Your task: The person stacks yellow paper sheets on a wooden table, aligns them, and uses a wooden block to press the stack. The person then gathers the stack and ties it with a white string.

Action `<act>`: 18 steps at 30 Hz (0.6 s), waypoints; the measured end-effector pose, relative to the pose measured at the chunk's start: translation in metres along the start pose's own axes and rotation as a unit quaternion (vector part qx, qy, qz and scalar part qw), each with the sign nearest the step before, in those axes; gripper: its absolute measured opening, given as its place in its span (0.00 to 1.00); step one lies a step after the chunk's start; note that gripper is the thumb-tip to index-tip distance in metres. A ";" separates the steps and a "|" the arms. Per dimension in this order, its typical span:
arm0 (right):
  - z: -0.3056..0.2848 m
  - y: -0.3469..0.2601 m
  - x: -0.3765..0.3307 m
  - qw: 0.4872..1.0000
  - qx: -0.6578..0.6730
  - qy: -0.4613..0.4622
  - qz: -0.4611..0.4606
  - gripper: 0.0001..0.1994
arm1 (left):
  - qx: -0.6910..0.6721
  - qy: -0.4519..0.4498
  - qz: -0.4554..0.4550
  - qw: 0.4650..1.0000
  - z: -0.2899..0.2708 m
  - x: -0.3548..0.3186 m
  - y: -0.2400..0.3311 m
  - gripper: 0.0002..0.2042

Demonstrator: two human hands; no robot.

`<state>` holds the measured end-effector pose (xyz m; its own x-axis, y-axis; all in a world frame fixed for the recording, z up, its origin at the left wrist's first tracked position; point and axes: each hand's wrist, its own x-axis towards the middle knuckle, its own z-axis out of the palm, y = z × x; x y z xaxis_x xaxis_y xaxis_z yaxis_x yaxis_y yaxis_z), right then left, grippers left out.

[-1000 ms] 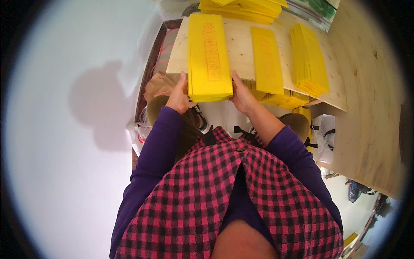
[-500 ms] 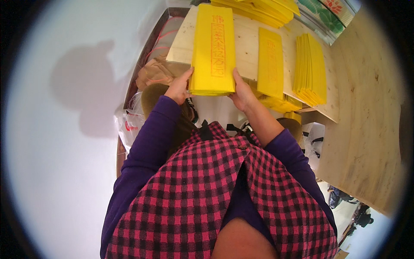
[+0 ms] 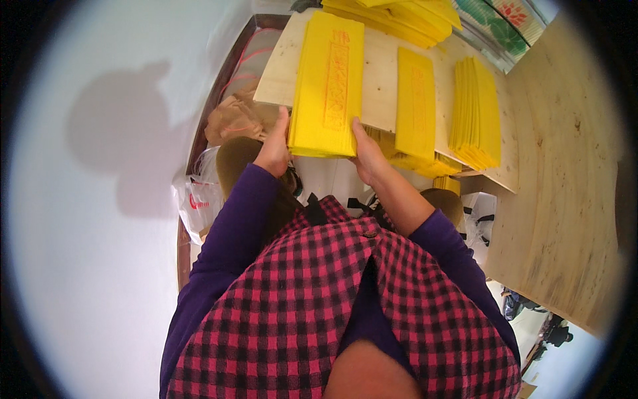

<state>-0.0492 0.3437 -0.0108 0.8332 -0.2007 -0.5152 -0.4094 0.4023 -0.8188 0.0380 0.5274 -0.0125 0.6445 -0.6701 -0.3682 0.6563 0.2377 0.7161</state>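
A thick stack of yellow paper sheets (image 3: 325,93) with a red printed panel on top lies between my two hands, its near end jutting past the table's front edge. My left hand (image 3: 274,146) presses the stack's left side near the close end, thumb pointing up along it. On the opposite side, my right hand (image 3: 367,151) grips the near right corner with its thumb against the edge. The fingers of both hands are partly hidden behind and under the paper.
A second yellow stack (image 3: 415,100) and a fanned yellow stack (image 3: 475,113) lie to the right on the wooden table (image 3: 380,73). More yellow sheets (image 3: 399,20) are heaped at the back. Crumpled brown paper (image 3: 236,114) and a white plastic bag (image 3: 201,203) sit at the left. A wooden panel (image 3: 565,166) borders the right.
The stack between my hands has come slightly nearer and tilted, showing more of its layered left side. Both hands moved with it. The other stacks stay put on the table.
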 end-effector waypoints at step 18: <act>-0.003 -0.063 0.020 0.939 -0.252 0.109 -0.207 0.41 | 0.060 0.058 0.003 0.996 0.006 -0.003 0.001 0.25</act>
<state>-0.0078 0.3119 0.0300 0.8865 -0.4466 -0.1207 -0.2363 -0.2127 -0.9481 0.0347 0.5255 -0.0069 0.6937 -0.5813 -0.4253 0.6053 0.1506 0.7816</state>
